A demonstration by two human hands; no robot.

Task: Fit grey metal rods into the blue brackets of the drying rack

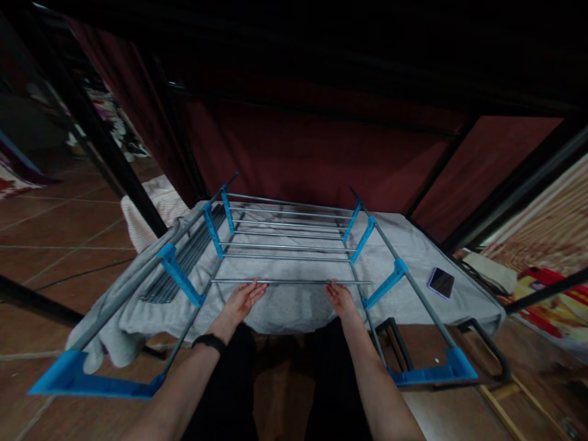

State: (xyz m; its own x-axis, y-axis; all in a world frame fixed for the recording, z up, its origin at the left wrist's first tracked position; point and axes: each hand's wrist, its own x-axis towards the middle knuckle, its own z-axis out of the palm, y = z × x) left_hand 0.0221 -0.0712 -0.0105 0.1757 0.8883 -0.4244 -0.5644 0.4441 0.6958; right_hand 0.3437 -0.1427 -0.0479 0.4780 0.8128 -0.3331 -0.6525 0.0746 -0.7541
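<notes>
Grey rod (pixel 294 282): likely light, stiff, slick; take near both ends, across the rack (pixel 182 277).
Left hand (pixel 243 301), right hand (pixel 342 299): lightly grasping it, as far as this gloom shows.

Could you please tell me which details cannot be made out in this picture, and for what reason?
All in the head view:
- Front rod: whether left hand and right hand pinch or only touch it; contact too small.
- Loose rods: exact count; they overlap, and a blue bracket partly covers them.
- Phone: screen too dark.
- Red-yellow package: print blurred, cut off by right edge.
</notes>
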